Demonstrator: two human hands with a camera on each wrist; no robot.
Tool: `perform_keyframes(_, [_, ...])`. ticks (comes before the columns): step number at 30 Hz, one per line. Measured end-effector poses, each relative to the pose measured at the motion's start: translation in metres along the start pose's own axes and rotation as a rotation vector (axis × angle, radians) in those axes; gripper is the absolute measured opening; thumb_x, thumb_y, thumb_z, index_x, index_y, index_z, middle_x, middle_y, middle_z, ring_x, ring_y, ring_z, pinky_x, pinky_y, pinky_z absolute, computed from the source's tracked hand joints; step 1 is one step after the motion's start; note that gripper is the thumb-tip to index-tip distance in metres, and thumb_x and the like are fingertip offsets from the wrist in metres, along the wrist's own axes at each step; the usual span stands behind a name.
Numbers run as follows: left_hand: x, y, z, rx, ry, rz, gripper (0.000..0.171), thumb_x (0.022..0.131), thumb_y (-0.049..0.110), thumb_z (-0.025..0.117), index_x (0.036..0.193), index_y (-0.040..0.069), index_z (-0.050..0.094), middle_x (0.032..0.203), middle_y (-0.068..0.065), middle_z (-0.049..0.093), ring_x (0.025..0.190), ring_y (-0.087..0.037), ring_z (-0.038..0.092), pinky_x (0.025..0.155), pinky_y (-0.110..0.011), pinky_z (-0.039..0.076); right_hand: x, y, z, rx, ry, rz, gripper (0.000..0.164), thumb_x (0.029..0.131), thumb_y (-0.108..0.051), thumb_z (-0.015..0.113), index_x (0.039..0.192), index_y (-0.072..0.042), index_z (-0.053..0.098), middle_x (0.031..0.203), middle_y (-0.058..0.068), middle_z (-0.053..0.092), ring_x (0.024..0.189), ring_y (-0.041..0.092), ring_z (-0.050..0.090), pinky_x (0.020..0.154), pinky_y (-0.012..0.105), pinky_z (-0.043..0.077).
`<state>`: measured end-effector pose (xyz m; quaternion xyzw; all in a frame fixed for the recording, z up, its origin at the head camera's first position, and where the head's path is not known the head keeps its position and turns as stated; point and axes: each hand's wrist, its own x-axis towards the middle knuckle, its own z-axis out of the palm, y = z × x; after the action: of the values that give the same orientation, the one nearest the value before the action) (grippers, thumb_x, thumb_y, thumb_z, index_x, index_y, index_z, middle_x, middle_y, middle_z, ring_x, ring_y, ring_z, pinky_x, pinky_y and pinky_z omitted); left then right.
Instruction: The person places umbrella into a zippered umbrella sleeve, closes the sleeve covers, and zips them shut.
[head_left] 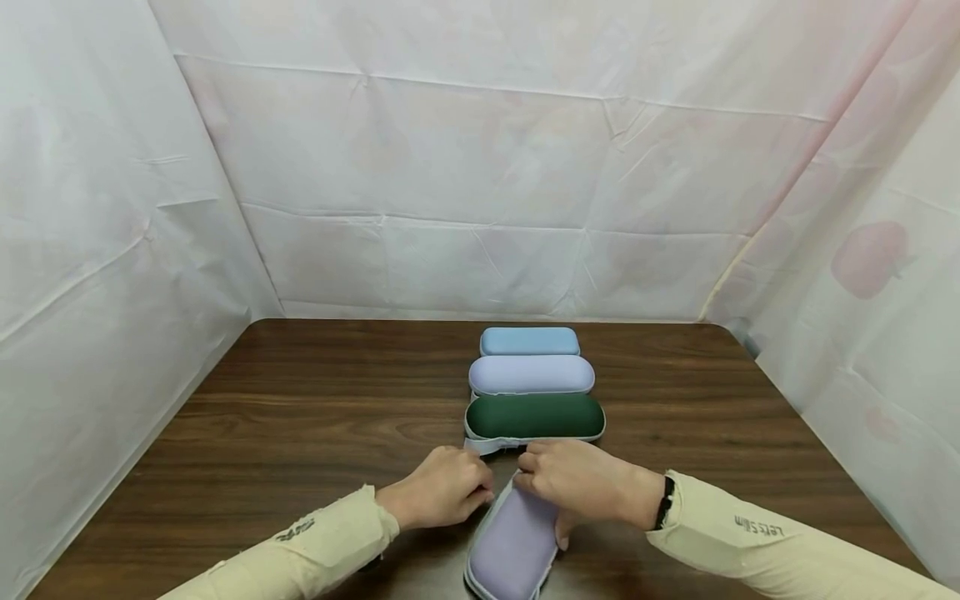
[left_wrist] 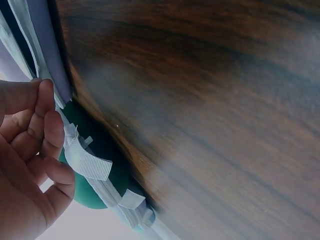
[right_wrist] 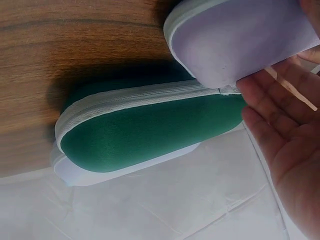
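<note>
A purple zip case (head_left: 517,546) lies at a slant near the front of the table, with a pale grey zipper round its edge. My right hand (head_left: 581,482) grips its far end, thumb on the right side and fingers over the tip. At its left edge, my left hand (head_left: 442,487) pinches the zipper, thumb and forefinger tips together; the zipper pull is hidden by them. In the left wrist view a dark gap (left_wrist: 20,35) shows along the purple case's zipper. Just beyond the hands lies a green zip case (head_left: 536,417) with a pale fabric loop at its left end.
Behind the green case, a lavender case (head_left: 532,375) and a light blue case (head_left: 529,340) lie in a row toward the back edge. Brown wood-grain table (head_left: 337,400) extends to both sides. White patterned sheets (head_left: 480,167) hang around the back and sides.
</note>
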<state>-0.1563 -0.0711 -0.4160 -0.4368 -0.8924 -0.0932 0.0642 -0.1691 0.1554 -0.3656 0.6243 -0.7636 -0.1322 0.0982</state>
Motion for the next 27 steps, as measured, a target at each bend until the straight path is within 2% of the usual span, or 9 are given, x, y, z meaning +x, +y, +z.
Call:
perform_keyframes(12, [-0.004,-0.002,-0.004,0.025,0.002,-0.009,0.017,0.085,0.021,0.07,0.069,0.023,0.064,0.07,0.015,0.058,0.071,-0.003,0.056,0.059,-0.024,0.044,-0.005,0.0,0.002,0.024,0.003,0.066,0.068,0.052,-0.075,0.07,0.085,-0.015,0.068,0.076,-0.008,0.054,0.072,0.008,0.051,0.068,0.023,0.043])
perform_keyframes(16, [-0.009,-0.005,-0.005,0.033,0.012,-0.023,0.017,0.084,0.018,0.07,0.069,0.022,0.064,0.069,0.013,0.058,0.069,-0.004,0.056,0.059,-0.025,0.045,-0.009,-0.002,0.004,0.009,0.015,0.094,0.066,0.059,-0.077,0.065,0.079,-0.014,0.067,0.072,-0.007,0.054,0.067,0.01,0.05,0.064,0.024,0.043])
perform_keyframes(21, [-0.016,-0.011,-0.008,0.042,0.022,-0.041,0.016,0.084,0.017,0.07,0.069,0.021,0.065,0.068,0.013,0.058,0.069,-0.005,0.055,0.059,-0.027,0.045,-0.014,-0.004,0.006,0.005,0.016,0.144,0.065,0.063,-0.078,0.062,0.071,-0.014,0.064,0.069,-0.005,0.054,0.063,0.012,0.049,0.061,0.026,0.042])
perform_keyframes(27, [-0.023,-0.015,-0.009,0.05,0.032,-0.05,0.015,0.084,0.019,0.071,0.07,0.021,0.066,0.07,0.014,0.06,0.072,-0.006,0.057,0.061,-0.027,0.046,-0.019,-0.007,0.008,0.029,0.043,0.175,0.065,0.068,-0.077,0.06,0.069,-0.013,0.063,0.068,-0.004,0.054,0.061,0.013,0.048,0.064,0.028,0.043])
